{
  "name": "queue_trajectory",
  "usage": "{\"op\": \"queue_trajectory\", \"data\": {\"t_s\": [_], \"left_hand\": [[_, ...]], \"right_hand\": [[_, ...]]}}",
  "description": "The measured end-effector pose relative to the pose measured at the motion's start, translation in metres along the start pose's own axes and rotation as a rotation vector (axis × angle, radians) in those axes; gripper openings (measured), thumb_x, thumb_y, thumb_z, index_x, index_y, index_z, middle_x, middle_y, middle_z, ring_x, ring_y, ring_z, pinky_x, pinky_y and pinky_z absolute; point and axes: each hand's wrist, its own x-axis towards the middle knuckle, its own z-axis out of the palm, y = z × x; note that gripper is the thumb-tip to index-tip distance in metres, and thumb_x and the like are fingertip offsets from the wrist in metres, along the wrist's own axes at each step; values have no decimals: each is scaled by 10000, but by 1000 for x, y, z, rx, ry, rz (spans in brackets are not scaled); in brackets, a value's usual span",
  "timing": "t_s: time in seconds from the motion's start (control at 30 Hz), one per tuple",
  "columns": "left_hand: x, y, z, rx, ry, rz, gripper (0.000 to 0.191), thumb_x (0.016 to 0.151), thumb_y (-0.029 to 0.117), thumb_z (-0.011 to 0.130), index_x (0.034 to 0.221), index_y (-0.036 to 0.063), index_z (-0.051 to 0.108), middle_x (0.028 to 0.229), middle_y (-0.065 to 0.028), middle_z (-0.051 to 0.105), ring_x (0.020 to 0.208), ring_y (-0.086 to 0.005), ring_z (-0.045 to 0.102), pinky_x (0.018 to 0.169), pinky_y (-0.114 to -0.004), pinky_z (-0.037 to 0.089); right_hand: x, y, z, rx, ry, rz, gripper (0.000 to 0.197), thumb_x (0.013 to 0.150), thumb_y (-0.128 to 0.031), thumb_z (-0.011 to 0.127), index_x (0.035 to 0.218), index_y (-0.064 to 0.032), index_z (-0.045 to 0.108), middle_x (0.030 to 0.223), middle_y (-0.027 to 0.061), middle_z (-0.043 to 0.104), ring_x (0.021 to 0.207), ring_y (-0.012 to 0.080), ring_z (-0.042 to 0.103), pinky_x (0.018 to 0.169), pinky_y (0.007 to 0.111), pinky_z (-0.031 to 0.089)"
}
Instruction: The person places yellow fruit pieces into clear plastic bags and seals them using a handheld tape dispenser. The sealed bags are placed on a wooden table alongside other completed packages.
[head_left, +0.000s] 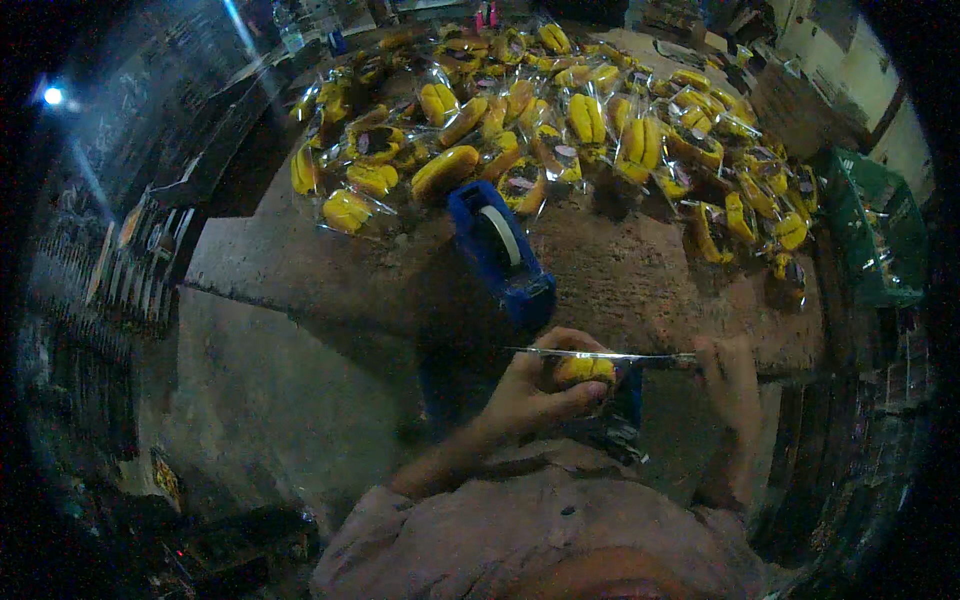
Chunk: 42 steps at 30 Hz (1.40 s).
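Note:
My left hand (536, 394) holds a yellow bun (586, 369) with a groove along its top, the thumb in front and the fingers curled behind. Just past the bun stretches a long, thin, shiny strip (637, 355); whether it is a blade seen edge-on or a plastic strip, I cannot tell. Its right end meets the fingers of my right hand (724, 360), which look closed on it in dim light. Beyond my left hand, a blue tape dispenser (487, 259) with a pale roll stands on the wooden table (615, 262).
Many yellow buns in clear wrappers (585, 120) lie across the table's far half. At the right edge is a green crate (877, 225) with wrapped items inside. A clear bottle (287, 30) stands far left. A slatted object (146, 251) is at the left.

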Motion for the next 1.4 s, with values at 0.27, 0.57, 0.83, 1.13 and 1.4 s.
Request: {"op": "queue_trajectory", "data": {"t_s": [0.27, 0.57, 0.83, 1.13, 1.4], "left_hand": [[1, -9, -13, 42, 11, 28, 420, 841, 84, 766, 1175, 2, 525, 1011, -75, 647, 889, -111, 631, 771, -266, 542], [0, -9, -15, 163, 27, 35, 387, 839, 133, 768, 1143, 18, 559, 964, -49, 651, 840, -90, 622, 719, -256, 530], [-24, 16, -51, -6, 341, 34, 416, 837, 135, 734, 1183, 51, 519, 1037, -102, 641, 924, -165, 632, 772, -322, 547], [12, -36, 12, -30, 391, 193, 464, 869, 171, 711, 1234, 52, 451, 1192, -123, 575, 1089, -174, 575, 928, -348, 499], [29, -52, 13, 5, 217, 356, 731, 893, 391, 693, 1404, 63, 285, 1285, -133, 493, 1214, -226, 480, 1023, -392, 407]], "right_hand": [[-2, 3, 14, 210, 52, -121, 241, 904, -85, 637, 1135, -51, 578, 1005, 104, 609, 916, 198, 596, 767, 322, 492], [11, -7, 19, 103, -120, -126, 57, 867, -64, 652, 871, -7, 650, 728, 75, 589, 760, 149, 606, 710, 295, 477], [-18, 93, 0, -75, 335, -180, 224, 972, -149, 579, 1135, 1, 612, 1019, 118, 615, 986, 165, 573, 865, 321, 462], [9, 25, 100, 922, -211, -275, 877, 733, -213, 870, 1403, -9, 344, 1250, 115, 552, 1110, 233, 540, 967, 367, 447], [65, 32, 13, 593, 220, -151, 823, 784, -203, 826, 1437, -12, 364, 1189, 111, 593, 1076, 202, 560, 895, 314, 484]]}}
